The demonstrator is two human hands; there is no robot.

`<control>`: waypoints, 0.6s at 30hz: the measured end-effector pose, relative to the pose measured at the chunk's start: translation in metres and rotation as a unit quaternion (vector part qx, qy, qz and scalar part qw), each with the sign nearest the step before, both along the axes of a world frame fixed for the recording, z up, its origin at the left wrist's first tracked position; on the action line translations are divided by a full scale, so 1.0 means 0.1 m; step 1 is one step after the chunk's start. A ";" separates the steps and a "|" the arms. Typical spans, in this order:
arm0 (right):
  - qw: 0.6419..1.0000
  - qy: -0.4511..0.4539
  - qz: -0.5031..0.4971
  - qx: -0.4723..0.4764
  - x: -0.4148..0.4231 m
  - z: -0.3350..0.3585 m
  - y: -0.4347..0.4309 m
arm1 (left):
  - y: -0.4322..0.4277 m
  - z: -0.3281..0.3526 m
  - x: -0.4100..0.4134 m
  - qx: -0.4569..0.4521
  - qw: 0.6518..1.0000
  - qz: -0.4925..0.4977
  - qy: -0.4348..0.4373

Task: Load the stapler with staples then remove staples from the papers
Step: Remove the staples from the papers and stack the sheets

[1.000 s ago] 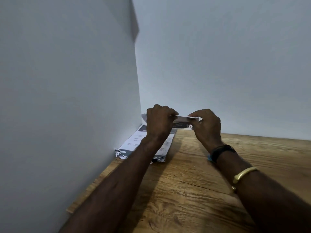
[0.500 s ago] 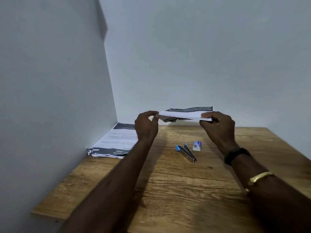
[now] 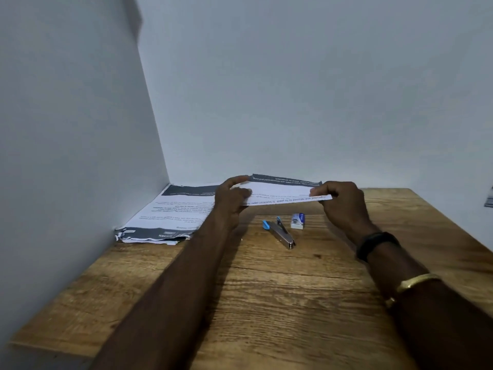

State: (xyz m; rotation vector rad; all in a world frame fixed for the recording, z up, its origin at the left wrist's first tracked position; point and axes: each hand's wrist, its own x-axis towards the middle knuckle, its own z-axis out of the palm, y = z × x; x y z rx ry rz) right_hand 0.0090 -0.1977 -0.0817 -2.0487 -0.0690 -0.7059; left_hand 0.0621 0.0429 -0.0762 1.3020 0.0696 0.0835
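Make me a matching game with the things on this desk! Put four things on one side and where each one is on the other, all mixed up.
Things:
1. stapler
2. staple box
3. held sheet
4. paper stack

Places:
A. against the left wall
B. lying on the table under the held sheet
C. between both hands, above the table
D. just right of the stapler

Pairs: 1-B, 2-D, 3-C, 4-A

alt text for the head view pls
Both hands, left hand and right hand, hold a printed sheet above a wooden table. Beneath it lie a blue-handled stapler and a staple box; a paper stack sits left.
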 end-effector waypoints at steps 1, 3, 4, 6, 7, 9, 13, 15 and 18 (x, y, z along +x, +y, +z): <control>1.000 0.014 -0.008 -0.003 -0.01 0.00 0.02 | 0.00 -0.04 0.01 0.025 1.000 0.013 -0.010; 0.999 0.013 -0.037 0.003 -0.04 -0.01 0.07 | -0.01 -0.09 0.05 0.056 0.997 0.043 -0.021; 0.998 0.003 -0.057 -0.002 -0.05 0.01 0.09 | -0.01 -0.11 0.06 0.069 0.995 0.061 -0.026; 0.996 -0.016 -0.072 -0.042 -0.10 0.06 0.14 | 0.00 -0.14 0.08 0.091 0.990 0.098 -0.040; 0.996 -0.008 -0.053 -0.069 -0.12 0.09 0.18 | 0.00 -0.15 0.08 0.101 0.987 0.113 -0.051; 0.988 0.059 0.024 -0.142 -0.18 0.12 0.29 | 0.00 -0.14 0.08 0.121 0.980 0.137 -0.082; 0.920 0.207 0.054 -0.329 -0.26 0.07 0.55 | -0.01 -0.14 0.05 0.151 0.969 0.152 -0.121; 0.900 0.203 0.023 -0.385 -0.25 0.07 0.64 | -0.03 -0.16 0.04 0.158 0.967 0.150 -0.129; 0.910 0.197 0.030 -0.364 -0.25 0.08 0.66 | -0.04 -0.17 0.01 0.153 0.967 0.152 -0.133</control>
